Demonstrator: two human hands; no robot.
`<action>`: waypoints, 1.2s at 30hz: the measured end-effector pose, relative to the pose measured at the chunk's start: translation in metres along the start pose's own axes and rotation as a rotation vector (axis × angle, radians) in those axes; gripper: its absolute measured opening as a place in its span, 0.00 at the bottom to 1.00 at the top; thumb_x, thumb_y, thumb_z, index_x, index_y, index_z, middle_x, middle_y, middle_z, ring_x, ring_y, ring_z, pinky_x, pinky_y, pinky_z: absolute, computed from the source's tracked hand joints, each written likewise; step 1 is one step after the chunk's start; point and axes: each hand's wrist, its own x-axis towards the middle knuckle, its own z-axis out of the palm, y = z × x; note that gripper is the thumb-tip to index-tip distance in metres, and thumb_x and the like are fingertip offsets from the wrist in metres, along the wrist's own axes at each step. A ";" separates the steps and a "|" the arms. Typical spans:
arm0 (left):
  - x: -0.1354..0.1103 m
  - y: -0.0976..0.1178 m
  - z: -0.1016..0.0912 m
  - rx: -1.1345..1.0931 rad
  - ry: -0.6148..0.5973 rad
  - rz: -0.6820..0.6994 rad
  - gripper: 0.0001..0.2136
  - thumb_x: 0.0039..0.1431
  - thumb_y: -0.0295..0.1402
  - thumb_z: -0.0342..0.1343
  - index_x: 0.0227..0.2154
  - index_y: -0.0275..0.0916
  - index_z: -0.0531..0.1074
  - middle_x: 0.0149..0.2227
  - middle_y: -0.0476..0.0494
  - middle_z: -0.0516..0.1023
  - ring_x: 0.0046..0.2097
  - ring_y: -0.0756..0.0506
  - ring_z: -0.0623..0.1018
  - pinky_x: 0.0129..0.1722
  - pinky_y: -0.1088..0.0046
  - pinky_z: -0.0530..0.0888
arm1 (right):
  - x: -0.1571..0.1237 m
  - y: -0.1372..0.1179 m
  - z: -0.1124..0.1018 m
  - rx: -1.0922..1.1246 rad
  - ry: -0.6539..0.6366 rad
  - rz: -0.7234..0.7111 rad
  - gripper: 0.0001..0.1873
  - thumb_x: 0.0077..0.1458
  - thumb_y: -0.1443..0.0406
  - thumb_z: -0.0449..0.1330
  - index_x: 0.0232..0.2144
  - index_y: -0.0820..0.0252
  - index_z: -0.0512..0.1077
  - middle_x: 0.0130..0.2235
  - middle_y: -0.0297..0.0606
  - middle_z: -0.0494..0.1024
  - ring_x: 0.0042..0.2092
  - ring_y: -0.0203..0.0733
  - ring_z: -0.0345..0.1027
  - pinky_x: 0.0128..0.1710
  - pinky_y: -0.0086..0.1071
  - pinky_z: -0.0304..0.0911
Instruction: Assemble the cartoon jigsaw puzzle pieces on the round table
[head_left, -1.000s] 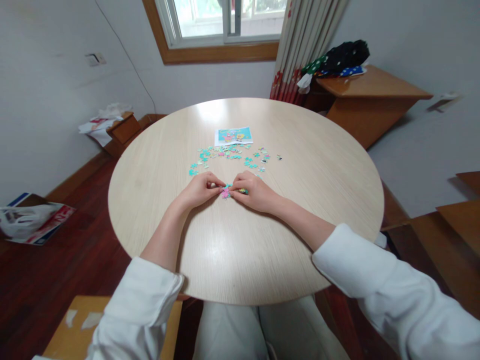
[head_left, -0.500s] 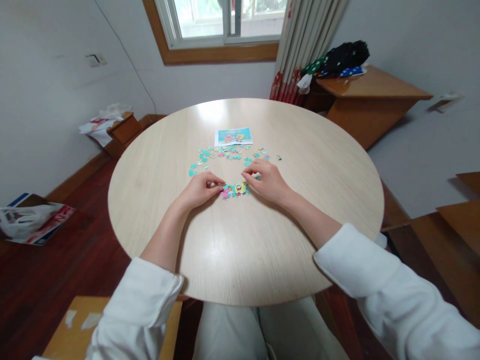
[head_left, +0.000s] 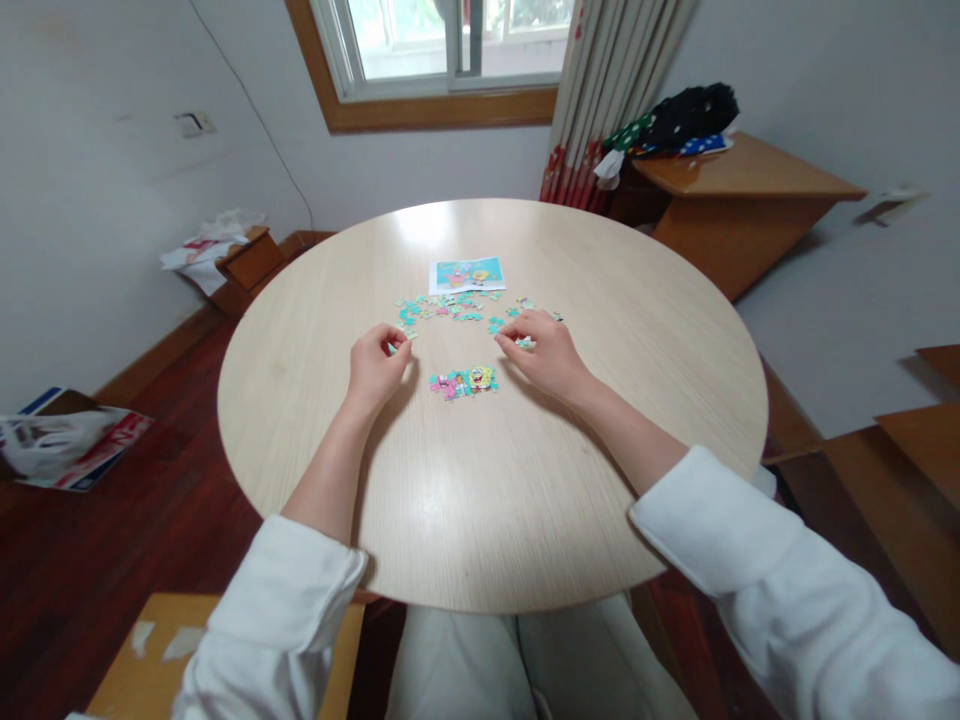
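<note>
A small joined cluster of puzzle pieces, pink, teal and yellow, lies on the round wooden table between my hands. My left hand sits left of it with fingers curled, pinching a teal loose piece at the edge of the scattered pieces. My right hand is to the right of the cluster, fingers pinched on a small piece. Beyond the scatter lies the reference picture.
A wooden side cabinet with dark clothing stands at the back right beside the curtain. A small wooden box with papers and a plastic bag lie on the floor to the left. A cardboard box is near my left knee.
Both hands left the joined cluster, which now lies uncovered. My left hand moved up to the left side of the scatter; my right hand moved up-right to the loose pieces.
</note>
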 end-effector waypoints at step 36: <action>0.013 -0.016 -0.013 -0.156 0.397 -0.161 0.11 0.50 0.26 0.58 0.21 0.40 0.60 0.22 0.54 0.62 0.27 0.53 0.64 0.29 0.74 0.64 | 0.000 0.010 -0.003 -0.016 -0.014 0.057 0.08 0.56 0.65 0.58 0.25 0.57 0.73 0.30 0.39 0.75 0.36 0.43 0.66 0.41 0.39 0.60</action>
